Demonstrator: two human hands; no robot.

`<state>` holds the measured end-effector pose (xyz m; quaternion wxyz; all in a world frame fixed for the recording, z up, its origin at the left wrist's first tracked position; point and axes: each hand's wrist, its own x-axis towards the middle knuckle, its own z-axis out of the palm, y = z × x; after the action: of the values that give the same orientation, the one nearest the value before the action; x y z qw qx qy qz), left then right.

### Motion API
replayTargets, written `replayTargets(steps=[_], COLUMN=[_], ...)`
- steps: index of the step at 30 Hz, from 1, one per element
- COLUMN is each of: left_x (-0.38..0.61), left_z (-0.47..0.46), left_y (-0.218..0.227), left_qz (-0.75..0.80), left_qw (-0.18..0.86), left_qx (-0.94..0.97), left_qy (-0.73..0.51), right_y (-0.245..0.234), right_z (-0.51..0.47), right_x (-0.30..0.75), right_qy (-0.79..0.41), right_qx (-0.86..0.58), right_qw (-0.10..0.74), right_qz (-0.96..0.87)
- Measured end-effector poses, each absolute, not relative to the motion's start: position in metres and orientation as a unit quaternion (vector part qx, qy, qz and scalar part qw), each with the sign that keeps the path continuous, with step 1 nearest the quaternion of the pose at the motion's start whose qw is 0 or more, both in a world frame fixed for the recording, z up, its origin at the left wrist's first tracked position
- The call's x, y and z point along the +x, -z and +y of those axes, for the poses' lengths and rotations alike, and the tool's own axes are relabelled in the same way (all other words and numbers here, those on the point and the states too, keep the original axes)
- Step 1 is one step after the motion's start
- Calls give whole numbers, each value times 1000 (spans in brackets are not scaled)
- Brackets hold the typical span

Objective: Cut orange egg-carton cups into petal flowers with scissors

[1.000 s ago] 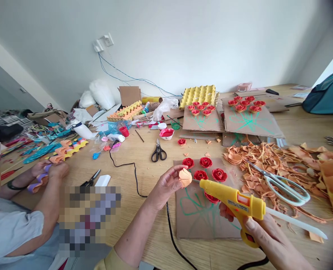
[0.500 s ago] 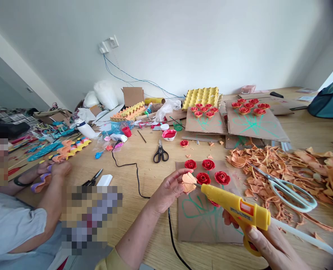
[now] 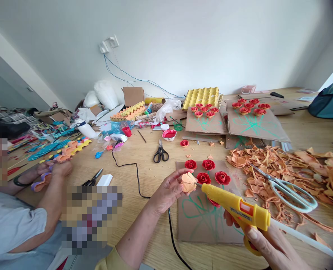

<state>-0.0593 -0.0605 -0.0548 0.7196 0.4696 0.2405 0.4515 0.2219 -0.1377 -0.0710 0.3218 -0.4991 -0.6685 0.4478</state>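
Bud (image 3: 189,182): orange, looks like moulded pulp; held in the air above the upper L edge of the board (image 3: 196,228), near the red roses (image 3: 222,177). Est. handling: v. light, semi-stiff, dry (non-slip), thin at the rim, so easily crushed or torn. Grip at the side or base w/ light fingertip pressure; keep skin clear of the nozzle.

Gun (image 3: 235,204): rigid plastic, prob. the heavier item; tip presumably hot. Hold by the handle only. Glue stick (image 3: 303,237) projects from the rear; allow clearance.

L hand (image 3: 168,191): your forearm reaches up from the bottom edge; thumb and fingertips pinch the bud at its L side, approx. level w/ the nozzle.

R hand (image 3: 267,243): your fingers wrap the gun's handle, thumb along its near side; barrel points L, tip at the bud's R edge. Contact: can't tell. Trigger pressure: can't tell.
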Motion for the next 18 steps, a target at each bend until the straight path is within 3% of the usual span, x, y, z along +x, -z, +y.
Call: replayTargets(steps=[11, 18], left_x=[-61, -61], left_z=[-62, -61], left_y=[56, 57], left_qz=[243, 228], left_qw=[721, 732], left_qx=[482, 461], left_qy=[-434, -446], right_y=[73, 76], right_z=[-148, -144], right_x=[213, 221], right_qy=[-488, -507], right_qx=[-522, -500], right_qw=[382, 342], right_qz=[-585, -614])
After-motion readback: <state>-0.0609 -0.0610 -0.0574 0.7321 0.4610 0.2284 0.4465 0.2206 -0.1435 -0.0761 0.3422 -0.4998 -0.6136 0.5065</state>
